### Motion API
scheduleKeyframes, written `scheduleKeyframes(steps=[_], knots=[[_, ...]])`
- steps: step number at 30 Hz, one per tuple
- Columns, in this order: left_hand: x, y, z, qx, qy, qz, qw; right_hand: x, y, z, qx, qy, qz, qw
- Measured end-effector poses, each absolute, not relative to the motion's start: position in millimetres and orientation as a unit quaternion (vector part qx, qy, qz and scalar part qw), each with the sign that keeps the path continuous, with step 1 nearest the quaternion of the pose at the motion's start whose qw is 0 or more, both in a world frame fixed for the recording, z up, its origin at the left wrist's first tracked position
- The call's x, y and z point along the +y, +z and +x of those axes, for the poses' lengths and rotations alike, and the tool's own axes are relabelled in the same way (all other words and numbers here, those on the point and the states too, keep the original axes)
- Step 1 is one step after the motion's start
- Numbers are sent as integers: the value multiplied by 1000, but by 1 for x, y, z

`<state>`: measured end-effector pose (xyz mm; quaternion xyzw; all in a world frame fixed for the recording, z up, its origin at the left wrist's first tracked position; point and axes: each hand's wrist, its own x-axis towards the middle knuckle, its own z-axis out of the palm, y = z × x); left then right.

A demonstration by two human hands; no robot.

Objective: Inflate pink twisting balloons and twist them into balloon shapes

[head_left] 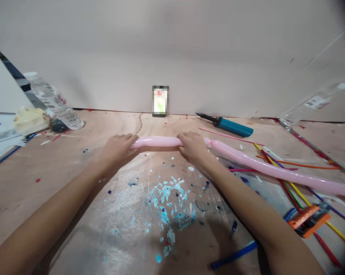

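A long inflated pink balloon lies across the middle of the table. My left hand is closed round its left end, fingers on top. Further right, my right hand grips the same balloon, and a straight section spans the gap between the two hands. Just right of my right hand the balloon narrows at a twist, and the longer section runs down to the right edge of the view.
A phone stands against the wall. Behind right lies a blue hand pump. Uninflated balloons and an orange-black tool are at right. Bottles stand left and right. Blue scraps litter the table.
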<state>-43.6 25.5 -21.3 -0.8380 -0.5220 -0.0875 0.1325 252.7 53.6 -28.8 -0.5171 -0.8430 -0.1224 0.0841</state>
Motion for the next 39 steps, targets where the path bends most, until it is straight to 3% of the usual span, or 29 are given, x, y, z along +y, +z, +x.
scheduleKeyframes(steps=[6, 18, 25, 29, 33, 39], knots=[[39, -19, -82, -568, -106, -797, 176, 71, -29, 303, -782, -171, -587, 124], [32, -17, -71, -525, -344, -766, 139, 57, -34, 288, -807, -168, -555, 115], [32, -10, -69, -459, -448, -767, 16, 59, -42, 286, -810, -175, -551, 100], [32, -3, -71, -460, -368, -807, 35, 57, -42, 284, -817, -167, -542, 103], [31, -9, -73, -465, -240, -851, -39, 49, -36, 268, -824, -153, -535, 108], [14, -12, -47, -386, -307, -869, -39, 16, -20, 225, -868, -89, -476, 114]])
